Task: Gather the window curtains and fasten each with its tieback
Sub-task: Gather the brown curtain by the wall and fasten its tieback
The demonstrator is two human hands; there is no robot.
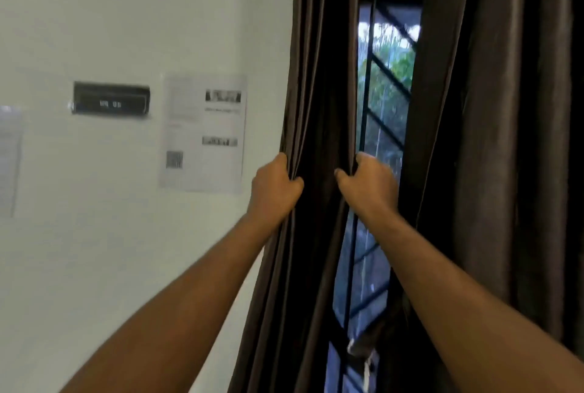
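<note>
A dark brown left curtain (319,76) hangs bunched in folds beside the white wall. My left hand (274,187) grips its outer edge next to the wall. My right hand (368,185) grips its inner edge by the window gap. The two hands squeeze the folds between them at the same height. A second dark brown right curtain (493,139) hangs loose, untouched by either hand. Low in the gap a brownish strap with a pale cord (363,351) hangs, possibly a tieback; it is too blurred to be sure.
Between the curtains shows a window (384,101) with black bars and greenery outside. On the white wall (110,250) to the left hang a printed paper sheet (202,133), a small black sign (110,97) and another sheet at the far left edge.
</note>
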